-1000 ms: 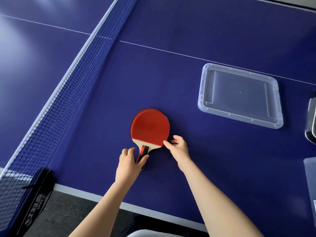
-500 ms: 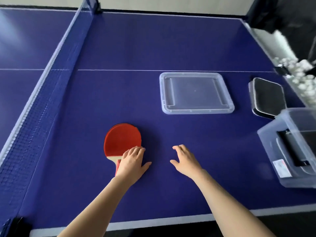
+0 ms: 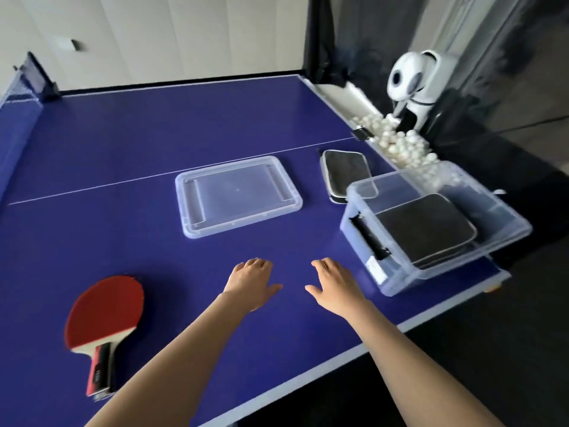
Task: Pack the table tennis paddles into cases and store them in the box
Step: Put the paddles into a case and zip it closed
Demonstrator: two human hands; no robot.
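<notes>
left hand (image 3: 251, 283) and right hand (image 3: 334, 283): fingers spread, holding nothing, over bare table (image 3: 154, 143) | red paddles (image 3: 104, 315) uncased at near-left, well apart | empty case (image 3: 346, 172) behind storage box (image 3: 431, 229) | risk: box overhangs table corner; a reach past it could tip it

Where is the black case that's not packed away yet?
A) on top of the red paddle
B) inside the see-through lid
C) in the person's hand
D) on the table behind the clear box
D: the loose black case lies flat on the table, just beyond the clear box, which already holds another case.
</notes>
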